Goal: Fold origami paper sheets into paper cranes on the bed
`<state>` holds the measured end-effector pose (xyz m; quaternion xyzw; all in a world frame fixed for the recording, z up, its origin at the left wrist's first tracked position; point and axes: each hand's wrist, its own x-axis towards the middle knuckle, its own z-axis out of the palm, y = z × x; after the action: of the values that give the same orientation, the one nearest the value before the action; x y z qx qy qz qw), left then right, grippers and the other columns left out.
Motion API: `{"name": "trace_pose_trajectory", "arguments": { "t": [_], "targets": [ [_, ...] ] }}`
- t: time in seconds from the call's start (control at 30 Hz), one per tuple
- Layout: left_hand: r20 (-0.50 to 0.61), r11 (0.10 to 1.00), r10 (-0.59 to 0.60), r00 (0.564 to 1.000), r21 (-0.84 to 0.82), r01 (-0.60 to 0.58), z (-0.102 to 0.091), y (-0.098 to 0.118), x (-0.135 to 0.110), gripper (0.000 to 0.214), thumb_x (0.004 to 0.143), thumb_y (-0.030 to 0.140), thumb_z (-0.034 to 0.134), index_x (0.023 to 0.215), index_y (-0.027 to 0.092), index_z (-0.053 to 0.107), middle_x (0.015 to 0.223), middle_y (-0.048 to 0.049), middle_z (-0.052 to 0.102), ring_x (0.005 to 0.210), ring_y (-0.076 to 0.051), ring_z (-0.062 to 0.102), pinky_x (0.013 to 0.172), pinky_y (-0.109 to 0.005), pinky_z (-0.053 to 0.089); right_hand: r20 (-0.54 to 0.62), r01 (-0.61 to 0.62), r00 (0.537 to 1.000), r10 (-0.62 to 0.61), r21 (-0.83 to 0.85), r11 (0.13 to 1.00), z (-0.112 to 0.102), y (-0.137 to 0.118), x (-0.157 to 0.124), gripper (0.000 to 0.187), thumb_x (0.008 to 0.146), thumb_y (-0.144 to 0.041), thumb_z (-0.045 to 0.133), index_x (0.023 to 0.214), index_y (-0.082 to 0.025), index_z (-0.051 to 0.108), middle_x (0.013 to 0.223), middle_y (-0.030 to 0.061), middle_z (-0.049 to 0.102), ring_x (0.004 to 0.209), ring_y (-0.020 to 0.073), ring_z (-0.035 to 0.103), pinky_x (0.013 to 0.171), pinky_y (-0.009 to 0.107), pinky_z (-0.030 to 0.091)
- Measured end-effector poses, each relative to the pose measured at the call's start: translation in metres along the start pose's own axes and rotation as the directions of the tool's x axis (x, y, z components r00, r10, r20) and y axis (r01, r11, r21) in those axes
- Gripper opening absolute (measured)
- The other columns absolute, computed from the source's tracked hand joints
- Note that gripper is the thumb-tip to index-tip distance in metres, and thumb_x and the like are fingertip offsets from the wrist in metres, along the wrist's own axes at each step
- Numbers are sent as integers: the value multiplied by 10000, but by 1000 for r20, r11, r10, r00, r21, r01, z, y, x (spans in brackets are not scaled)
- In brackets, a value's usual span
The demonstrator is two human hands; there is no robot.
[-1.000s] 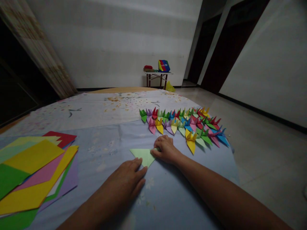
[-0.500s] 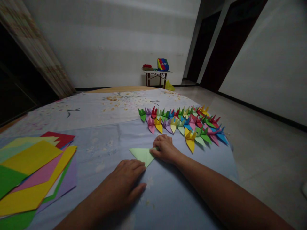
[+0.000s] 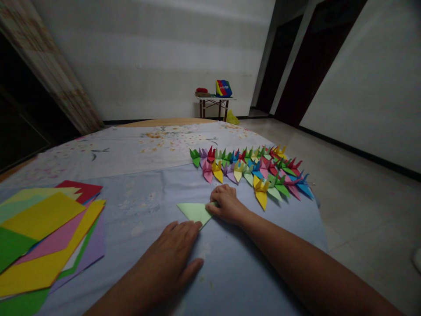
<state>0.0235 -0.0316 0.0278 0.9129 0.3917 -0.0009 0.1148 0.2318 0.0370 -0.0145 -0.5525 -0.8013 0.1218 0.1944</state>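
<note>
Left hand (image 3: 176, 249) shifted to lower tip of green paper (image 3: 194, 211), outstretched; right hand (image 3: 225, 203) unmoved, pinching right corner.

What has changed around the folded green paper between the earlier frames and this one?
The left hand has shifted slightly right, its fingers now bunched by the near tip of the light green paper, its thumb spread farther toward the person. No new grasp or release shows. The right hand stays curled at the paper's right corner; the paper cranes and colored sheets stay put.
</note>
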Motion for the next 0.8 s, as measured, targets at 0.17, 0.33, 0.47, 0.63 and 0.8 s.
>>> {"name": "trace_pose_trajectory", "arguments": {
  "t": [0.17, 0.33, 0.47, 0.63, 0.8],
  "targets": [
    [59, 1000, -19, 998, 5, 19, 0, 8, 2, 580, 800, 432, 500, 1330, 223, 394, 1356, -118, 445, 1239, -303, 389, 1031, -509, 283, -13, 4, 1000, -4, 2, 1000, 0, -1, 0, 176, 775, -328, 571, 772, -162, 629, 924, 53, 565, 945, 203, 391, 790, 345, 242],
    [74, 999, -39, 996, -6, 39, 0, 11, 2, 609, 792, 462, 505, 1339, 219, 388, 1380, -131, 414, 1263, -315, 357, 1042, -519, 254, -13, 2, 1000, -2, -1, 1000, -1, -2, 0, 178, 777, -331, 574, 779, -162, 629, 922, 52, 566, 948, 202, 390, 794, 345, 241],
    [83, 999, -29, 996, -16, 30, 2, 9, 0, 673, 783, 479, 511, 1372, 217, 319, 1410, -133, 364, 1287, -317, 318, 1050, -527, 229, -1, -3, 1000, 3, -2, 1000, -1, -2, 0, 189, 780, -346, 569, 790, -168, 629, 942, 54, 572, 962, 209, 391, 808, 348, 238],
    [103, 999, -30, 994, -18, 32, 4, 8, -1, 679, 794, 480, 485, 1380, 194, 298, 1416, -140, 348, 1294, -316, 304, 1054, -532, 213, 2, -4, 1000, 4, -5, 1000, -1, -2, 0, 184, 782, -340, 561, 793, -168, 625, 950, 53, 569, 964, 208, 393, 804, 348, 237],
    [101, 999, -33, 994, -14, 35, 3, 9, 0, 657, 799, 480, 466, 1372, 193, 320, 1413, -139, 359, 1291, -314, 310, 1052, -527, 218, 6, -13, 1000, 13, -7, 1000, -1, -2, 1, 178, 779, -337, 566, 792, -170, 626, 944, 54, 569, 966, 210, 391, 806, 352, 236]
  ]
}}
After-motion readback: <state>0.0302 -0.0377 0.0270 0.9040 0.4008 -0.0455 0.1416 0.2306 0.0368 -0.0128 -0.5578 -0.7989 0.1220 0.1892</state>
